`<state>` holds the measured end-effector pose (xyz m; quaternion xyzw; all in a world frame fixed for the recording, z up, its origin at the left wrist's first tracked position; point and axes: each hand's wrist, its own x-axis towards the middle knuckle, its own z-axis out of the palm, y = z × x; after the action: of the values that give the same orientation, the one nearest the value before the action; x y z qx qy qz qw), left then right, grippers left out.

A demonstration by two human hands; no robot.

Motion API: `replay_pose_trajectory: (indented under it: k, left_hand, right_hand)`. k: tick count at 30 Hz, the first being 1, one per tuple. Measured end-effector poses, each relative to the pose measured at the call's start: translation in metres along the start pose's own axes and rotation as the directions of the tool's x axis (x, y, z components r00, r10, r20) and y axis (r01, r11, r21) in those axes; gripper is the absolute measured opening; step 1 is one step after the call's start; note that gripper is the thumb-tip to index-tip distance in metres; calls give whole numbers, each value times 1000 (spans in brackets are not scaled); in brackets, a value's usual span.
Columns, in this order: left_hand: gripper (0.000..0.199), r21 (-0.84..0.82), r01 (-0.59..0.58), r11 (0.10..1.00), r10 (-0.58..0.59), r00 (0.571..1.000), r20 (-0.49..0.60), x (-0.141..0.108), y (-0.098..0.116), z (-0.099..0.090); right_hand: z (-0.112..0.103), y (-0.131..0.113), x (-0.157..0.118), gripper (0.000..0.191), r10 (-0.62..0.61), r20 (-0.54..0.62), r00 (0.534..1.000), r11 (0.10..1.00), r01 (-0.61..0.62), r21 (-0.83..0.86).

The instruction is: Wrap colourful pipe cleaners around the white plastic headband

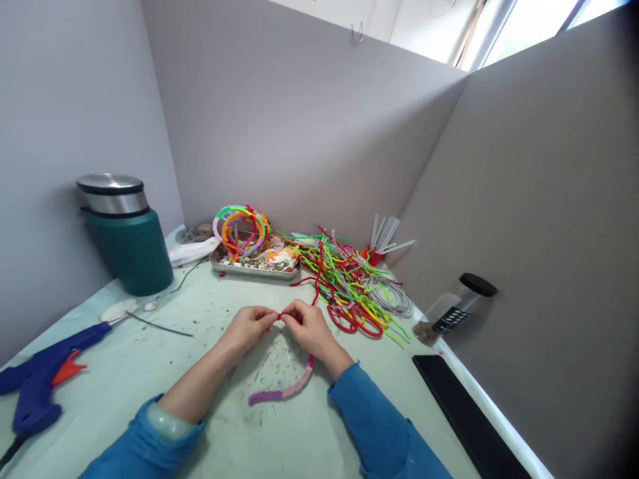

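Observation:
Near the middle of the table, my left hand (252,327) and my right hand (308,326) meet fingertip to fingertip. Both pinch a small piece of red pipe cleaner (279,317), mostly hidden by the fingers. A red length (317,283) rises behind my right hand toward the pile; whether it joins the pinched piece cannot be made out. Below my right hand curves a fuzzy strip (298,386), pink fading to purple at its left end, lying on the table.
A blue glue gun (40,386) and green bottle (130,246) stand left. Behind are a metal tray (254,271) with fuzzy rings (242,229), a pipe cleaner pile (344,266) and red-handled scissors (344,319). Right are a jar (452,309) and black bar (464,412).

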<state>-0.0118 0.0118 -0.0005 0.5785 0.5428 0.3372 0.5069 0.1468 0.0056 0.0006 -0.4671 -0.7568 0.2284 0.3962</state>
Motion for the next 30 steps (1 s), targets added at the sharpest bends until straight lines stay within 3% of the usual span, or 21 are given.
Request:
replay_pose_trajectory:
  k: [4, 10, 20, 26, 30]
  left_hand:
    - [31, -145, 55, 988, -42, 995, 91, -2, 0, -1]
    - [36, -70, 52, 996, -49, 998, 44, -4, 4, -1]
    - [49, 5, 49, 999, -49, 997, 57, -7, 8, 0]
    - [40, 97, 23, 995, -30, 997, 70, -4, 3, 0]
    - [36, 240, -28, 970, 18, 999, 42, -5, 4, -2]
  right_hand:
    - [0, -1, 0, 11, 14, 14, 1000, 1000, -14, 17]
    - [-1, -1, 1, 12, 25, 16, 1000, 1000, -25, 15]
    - [-2, -3, -1, 19, 33, 28, 999, 999, -33, 12]
    - [-22, 3, 5, 25, 28, -147, 989, 993, -45, -110]
    - [-56, 16, 2, 22, 90, -293, 952, 917, -193, -348]
